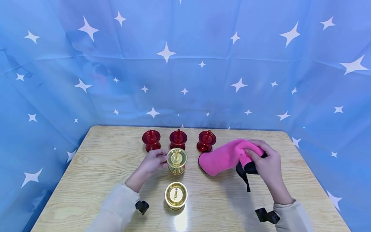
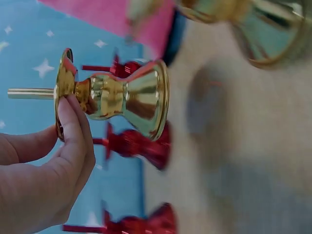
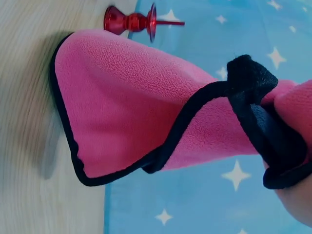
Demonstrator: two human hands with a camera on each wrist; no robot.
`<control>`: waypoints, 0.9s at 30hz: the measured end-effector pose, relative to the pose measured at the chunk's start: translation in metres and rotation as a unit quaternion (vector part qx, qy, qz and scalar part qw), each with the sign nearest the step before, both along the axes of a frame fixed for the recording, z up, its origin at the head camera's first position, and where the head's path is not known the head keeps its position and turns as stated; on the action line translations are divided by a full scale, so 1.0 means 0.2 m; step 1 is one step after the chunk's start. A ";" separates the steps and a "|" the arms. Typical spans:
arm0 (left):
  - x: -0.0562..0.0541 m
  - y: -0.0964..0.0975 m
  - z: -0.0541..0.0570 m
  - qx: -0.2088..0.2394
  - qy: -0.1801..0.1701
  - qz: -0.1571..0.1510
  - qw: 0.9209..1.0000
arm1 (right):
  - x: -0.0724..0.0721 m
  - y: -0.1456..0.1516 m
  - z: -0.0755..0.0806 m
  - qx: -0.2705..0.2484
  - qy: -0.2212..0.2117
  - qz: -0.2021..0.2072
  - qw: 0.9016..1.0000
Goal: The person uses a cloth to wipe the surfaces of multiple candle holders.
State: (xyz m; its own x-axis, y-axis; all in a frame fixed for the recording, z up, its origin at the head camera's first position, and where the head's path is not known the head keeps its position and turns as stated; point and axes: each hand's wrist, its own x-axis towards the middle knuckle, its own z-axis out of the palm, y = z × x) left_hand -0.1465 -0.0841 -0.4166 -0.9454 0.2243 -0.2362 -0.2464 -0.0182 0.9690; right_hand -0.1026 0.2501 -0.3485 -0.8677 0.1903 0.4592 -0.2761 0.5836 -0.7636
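Note:
My left hand (image 1: 153,160) pinches a shiny gold candle holder (image 1: 177,158) by the rim of its dish. In the left wrist view, the thumb and fingers (image 2: 73,126) meet at that dish, and a thin spike points away from the base. My right hand (image 1: 268,162) grips a bunched end of a pink cloth (image 1: 221,157) with black edging. The cloth's other end hangs toward the red holders, and a black strip dangles under the hand. A second gold candle holder (image 1: 176,196) stands upright on the table in front of the held one.
Three red candle holders, at left (image 1: 151,138), middle (image 1: 178,138) and right (image 1: 206,139), stand in a row near the back edge of the wooden table (image 1: 101,161). Behind it hangs a blue curtain (image 1: 203,80) with white stars.

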 end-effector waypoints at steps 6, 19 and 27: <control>-0.01 -0.02 -0.12 -0.016 -0.011 0.025 0.999 | 0.00 0.06 -0.02 0.003 -0.027 -0.029 0.999; -0.03 0.03 -0.18 -0.015 -0.019 0.007 1.000 | -0.01 0.11 -0.09 0.012 -0.064 -0.055 0.996; -0.15 0.05 -0.10 -0.111 0.031 0.021 0.993 | -0.01 0.10 -0.10 0.018 -0.069 -0.056 0.996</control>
